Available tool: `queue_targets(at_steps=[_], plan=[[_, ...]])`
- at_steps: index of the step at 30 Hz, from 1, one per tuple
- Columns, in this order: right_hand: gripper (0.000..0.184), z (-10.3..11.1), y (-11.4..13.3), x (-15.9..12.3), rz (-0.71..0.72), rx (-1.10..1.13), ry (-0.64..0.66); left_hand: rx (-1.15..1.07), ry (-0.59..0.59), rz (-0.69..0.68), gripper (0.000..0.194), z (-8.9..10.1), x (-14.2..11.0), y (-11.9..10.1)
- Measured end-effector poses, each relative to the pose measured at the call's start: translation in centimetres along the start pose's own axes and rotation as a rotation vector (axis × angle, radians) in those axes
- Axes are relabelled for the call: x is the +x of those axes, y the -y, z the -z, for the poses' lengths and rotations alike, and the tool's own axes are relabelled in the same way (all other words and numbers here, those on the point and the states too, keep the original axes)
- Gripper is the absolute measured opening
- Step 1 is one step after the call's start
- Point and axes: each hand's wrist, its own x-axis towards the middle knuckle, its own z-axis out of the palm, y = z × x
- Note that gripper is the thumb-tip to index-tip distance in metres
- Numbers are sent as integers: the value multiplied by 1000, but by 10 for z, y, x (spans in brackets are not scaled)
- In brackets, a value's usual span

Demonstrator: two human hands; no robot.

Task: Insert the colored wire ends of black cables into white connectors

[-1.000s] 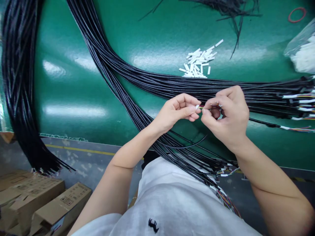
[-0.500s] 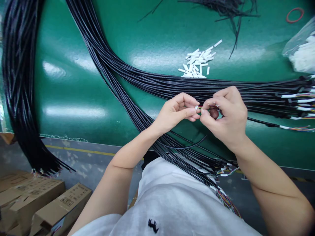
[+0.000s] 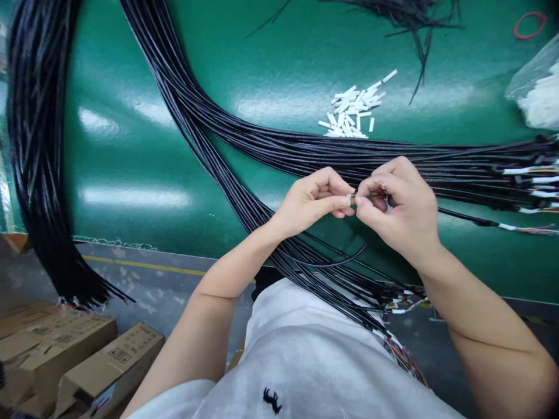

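Observation:
My left hand (image 3: 308, 203) pinches a small white connector (image 3: 350, 196) between thumb and forefinger. Close against it, my right hand (image 3: 402, 212) is closed in a pinch on thin coloured wires (image 3: 354, 196) that run out of the connector. Some bare wire ends (image 3: 383, 186) poke up between the right fingers. Both hands are just over a thick bundle of black cables (image 3: 279, 142) lying on the green tabletop (image 3: 144, 157). A second bundle of black cables (image 3: 238, 201) passes beneath my left forearm toward my lap.
White short tubes (image 3: 353, 110) lie in a heap beyond the cables. A clear bag of white pieces (image 3: 541, 96), a red ring (image 3: 529, 25) and black strips (image 3: 406, 11) sit farther back. More cables (image 3: 37, 145) hang over the left edge, above cardboard boxes (image 3: 109, 361).
My fingertips have drawn slightly closer together, and less of the connector and wires shows between them. My right hand has tilted a little; both grips hold.

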Motion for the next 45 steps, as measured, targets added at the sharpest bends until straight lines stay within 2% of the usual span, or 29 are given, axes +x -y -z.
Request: queue_targets(at_steps=[7, 13, 18, 21, 25, 27, 30, 36, 41, 45], plan=[[17, 1, 0, -1, 40, 17, 8, -54, 106, 29, 36, 6, 0, -2], [17, 1, -1, 0, 18, 22, 15, -21, 67, 28, 38, 4, 1, -2], [17, -1, 1, -2, 23, 20, 31, -12, 87, 39, 41, 5, -2, -1], [16, 1, -1, 0, -55, 105, 46, 7, 92, 21, 41, 4, -1, -2], [14, 10, -8, 7, -277, 523, 45, -11, -16, -48, 39, 5, 4, -2], [14, 14, -10, 10, -380, 645, 9, -29, -61, -55, 36, 7, 5, -1], [18, 17, -10, 12, -464, 670, -29, -40, -82, -50, 33, 9, 6, -1], [18, 15, -8, 12, -448, 630, -1, -59, -93, -39, 33, 6, 5, -2], [27, 17, -7, 14, -545, 702, -1, -72, -120, -46, 32, 7, 6, -3], [31, 17, -10, 15, -545, 715, 21, -74, -139, -33, 34, 7, 6, -3]])
